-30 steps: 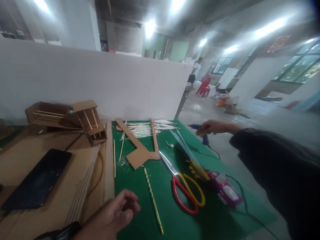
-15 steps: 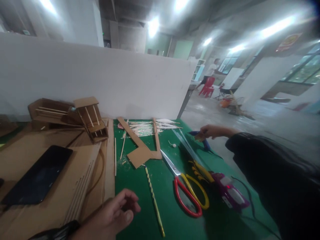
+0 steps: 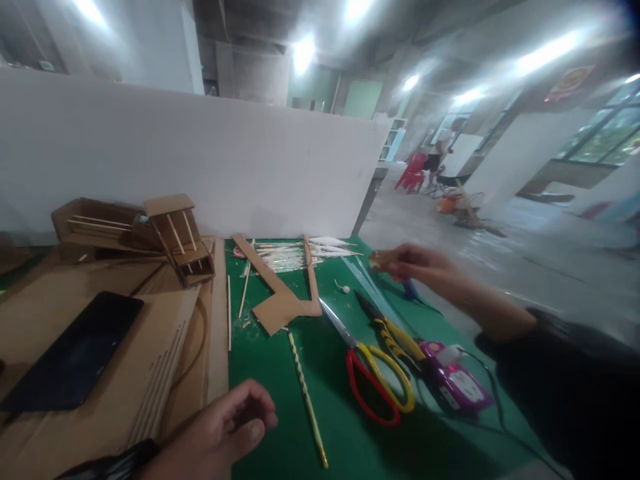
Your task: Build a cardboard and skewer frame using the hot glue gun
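Observation:
My left hand (image 3: 233,427) hovers low over the near edge of the green table, its fingers loosely curled, the thumb apart and nothing in the grasp. Beside it lies a pencil (image 3: 306,393) with a twisted yellow-green pattern. Over the far right of the table, my right hand (image 3: 420,263) pinches a small brown cardboard piece (image 3: 381,260). Just under that hand is a blue glue gun (image 3: 411,289), mostly hidden by it. Red-and-yellow-handled scissors (image 3: 370,373) lie between my hands, next to yellow-and-black pliers (image 3: 395,337).
A purple power strip (image 3: 457,380) with a cable sits at the right. Cut cardboard strips (image 3: 285,303), wooden sticks and clear glue sticks (image 3: 375,293) are spread about. Left are a dark tablet (image 3: 75,350) and a cardboard model (image 3: 180,237). A white panel (image 3: 200,160) stands behind.
My right hand has come up and away from the glue gun, bringing the cardboard piece left and slightly higher. My left hand is nearly still. A distant person has moved right.

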`<state>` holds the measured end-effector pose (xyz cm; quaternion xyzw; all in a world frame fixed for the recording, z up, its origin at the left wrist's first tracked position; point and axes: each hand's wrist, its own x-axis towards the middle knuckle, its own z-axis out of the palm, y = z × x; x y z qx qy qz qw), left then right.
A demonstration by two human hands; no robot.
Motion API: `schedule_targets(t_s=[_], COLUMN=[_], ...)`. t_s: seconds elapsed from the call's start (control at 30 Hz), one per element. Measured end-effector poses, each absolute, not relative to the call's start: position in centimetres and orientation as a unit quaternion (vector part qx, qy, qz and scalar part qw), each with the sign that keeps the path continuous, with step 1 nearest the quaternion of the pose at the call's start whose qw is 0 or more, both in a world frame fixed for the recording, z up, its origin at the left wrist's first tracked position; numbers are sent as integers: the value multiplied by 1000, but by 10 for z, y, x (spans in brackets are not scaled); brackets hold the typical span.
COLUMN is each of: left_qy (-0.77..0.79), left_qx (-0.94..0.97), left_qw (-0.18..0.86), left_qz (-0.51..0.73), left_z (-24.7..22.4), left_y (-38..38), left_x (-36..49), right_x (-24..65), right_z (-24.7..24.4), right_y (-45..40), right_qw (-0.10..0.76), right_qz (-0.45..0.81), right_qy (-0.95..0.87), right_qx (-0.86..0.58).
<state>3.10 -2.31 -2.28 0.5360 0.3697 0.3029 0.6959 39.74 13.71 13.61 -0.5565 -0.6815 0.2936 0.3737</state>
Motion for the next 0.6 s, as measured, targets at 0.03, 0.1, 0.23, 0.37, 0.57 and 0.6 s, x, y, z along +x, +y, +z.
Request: schedule_targets(t_s=[0.03,0.1,0.23,0.37,0.57,0.6], left_qy=[374,383,423,495,539,541], left_qx=[538,540,540,526,600,616], left_qw=[691,680,634,541,419,399], left_qz=[305,314,358,432,417,410], left_z=[-21,-19,-16,-9,-8,-9], left_y=[-23,-23,-25,-28,-31,-31], left_x=[31,30,31,33,28,28], right_x=[387,362,312,273,249,248], right_z=[132,118,75,37,15,13], right_y=[117,78,32,29,32,32], right_qw=[364,376,380,384,325,322], right_qz=[331,471,621,696,758,759], right_qy=[-680,-623,-540,-494,-462,-460], right_qx=[-543,-499,-423,-352,-325,-329])
